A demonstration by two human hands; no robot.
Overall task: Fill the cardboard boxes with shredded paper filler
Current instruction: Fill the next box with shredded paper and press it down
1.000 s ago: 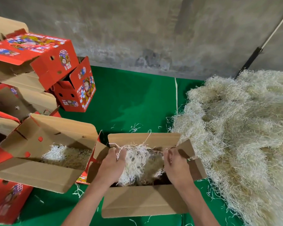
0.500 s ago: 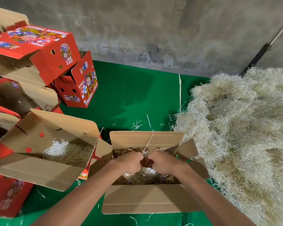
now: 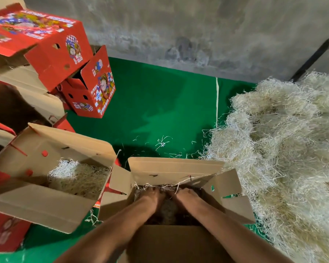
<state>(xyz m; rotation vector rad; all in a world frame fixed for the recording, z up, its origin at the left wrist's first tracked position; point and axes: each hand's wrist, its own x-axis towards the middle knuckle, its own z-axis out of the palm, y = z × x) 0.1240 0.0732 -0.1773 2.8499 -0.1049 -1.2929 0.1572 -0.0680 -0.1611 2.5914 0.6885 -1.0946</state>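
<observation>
An open cardboard box (image 3: 176, 168) stands right in front of me on the green mat, flaps spread. Both my hands are down inside it. My left hand (image 3: 153, 197) and my right hand (image 3: 188, 196) lie side by side and press on the shredded paper filler (image 3: 169, 212) in the box's shadowed bottom. Their fingertips point at the far wall of the box and sink partly into the strands. A big heap of pale filler (image 3: 285, 149) lies to the right, touching the box's right flap.
A second open box (image 3: 46, 205) at the left holds filler (image 3: 78, 179). Behind it red printed boxes (image 3: 55, 46) are stacked, one (image 3: 95, 92) on the green mat (image 3: 160, 103). Loose strands lie on the mat. A concrete wall closes the back.
Both hands came together from the box's sides and pushed the raised white filler down. The filler now sits low in the box, and the camera has leaned closer.
</observation>
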